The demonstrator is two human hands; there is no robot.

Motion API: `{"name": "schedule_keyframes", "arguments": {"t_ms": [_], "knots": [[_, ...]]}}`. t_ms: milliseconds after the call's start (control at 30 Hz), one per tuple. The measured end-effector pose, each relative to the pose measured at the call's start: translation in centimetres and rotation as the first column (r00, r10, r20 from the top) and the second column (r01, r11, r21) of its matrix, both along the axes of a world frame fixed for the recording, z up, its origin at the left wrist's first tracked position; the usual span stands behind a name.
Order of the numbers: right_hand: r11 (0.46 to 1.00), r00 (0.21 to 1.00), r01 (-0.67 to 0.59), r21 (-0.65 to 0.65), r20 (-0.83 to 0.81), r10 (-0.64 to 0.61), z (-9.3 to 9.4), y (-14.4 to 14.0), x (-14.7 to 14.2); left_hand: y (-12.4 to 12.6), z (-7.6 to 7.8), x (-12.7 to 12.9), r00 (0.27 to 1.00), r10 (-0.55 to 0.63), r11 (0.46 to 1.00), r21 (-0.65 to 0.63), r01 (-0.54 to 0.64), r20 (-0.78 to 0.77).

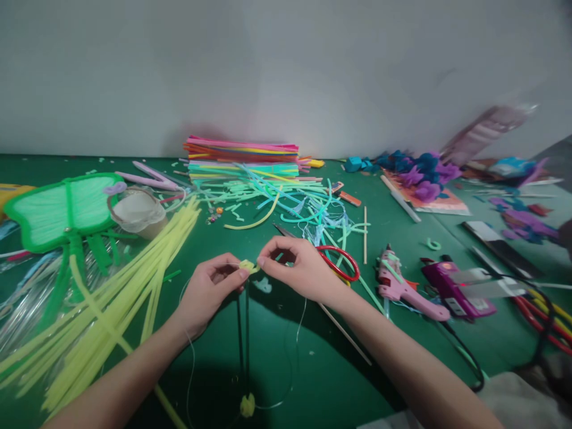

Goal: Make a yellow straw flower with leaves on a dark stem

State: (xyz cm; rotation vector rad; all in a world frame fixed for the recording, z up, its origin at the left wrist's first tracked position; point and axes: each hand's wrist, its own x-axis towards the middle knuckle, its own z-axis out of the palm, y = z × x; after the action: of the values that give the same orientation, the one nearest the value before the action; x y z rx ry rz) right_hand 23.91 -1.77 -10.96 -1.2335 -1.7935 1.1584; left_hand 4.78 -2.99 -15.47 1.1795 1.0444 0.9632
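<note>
My left hand (212,286) pinches a small folded yellow pipe-cleaner piece (247,266) between thumb and forefinger. My right hand (292,262) is closed at the piece's right end, fingertips pressed together there. A thin clear thread (300,325) loops down past both hands. Beneath them, two dark straight strips run down towards a second small yellow piece (247,405) near the bottom edge. Red-handled scissors (342,262) lie partly hidden behind my right hand. A small pale blue scrap (263,285) is on the green table (214,238) just beyond my fingers.
Yellow pipe cleaners (129,286) fan out at left, beside a green pipe-cleaner shape (44,208) and a cup (138,211). Bundled coloured pipe cleaners (243,158) lie at the back. A pink glue gun (406,286), purple device (456,289) and purple-blue flowers (424,173) are at right.
</note>
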Motion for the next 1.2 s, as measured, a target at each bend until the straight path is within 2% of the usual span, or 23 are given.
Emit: {"name": "schedule_keyframes", "arguments": {"t_ms": [200, 467, 800, 933, 1100, 1200], "knots": [[0.994, 0.994, -0.066, -0.089, -0.088, 0.058, -0.08, 0.12, 0.29, 0.05, 0.10, 0.06, 0.999, -0.025, 0.999, -0.034, 0.026, 0.025], [0.993, 0.988, -0.100, -0.062, -0.120, 0.092, 0.00, 0.28, 0.10, 0.13, 0.21, 0.08, 0.998, -0.034, 0.998, -0.042, 0.037, 0.060], [0.993, 0.990, -0.117, -0.011, -0.086, 0.115, -0.12, 0.12, 0.37, 0.37, 0.21, -0.24, 0.992, -0.030, 0.994, -0.097, 0.041, 0.119], [0.997, 0.992, -0.080, -0.023, -0.102, 0.078, -0.16, 0.20, 0.39, 0.30, 0.21, -0.38, 0.992, -0.032, 0.992, -0.113, 0.046, 0.125], [0.992, 0.988, -0.046, -0.117, -0.150, 0.028, -0.25, 0.41, 0.29, 0.30, 0.15, -0.33, 0.992, -0.045, 0.992, -0.111, 0.058, 0.117], [0.992, 0.989, -0.027, -0.126, -0.150, 0.008, -0.24, 0.51, 0.06, 0.29, 0.06, -0.24, 0.994, -0.060, 0.993, -0.094, 0.069, 0.096]]}}
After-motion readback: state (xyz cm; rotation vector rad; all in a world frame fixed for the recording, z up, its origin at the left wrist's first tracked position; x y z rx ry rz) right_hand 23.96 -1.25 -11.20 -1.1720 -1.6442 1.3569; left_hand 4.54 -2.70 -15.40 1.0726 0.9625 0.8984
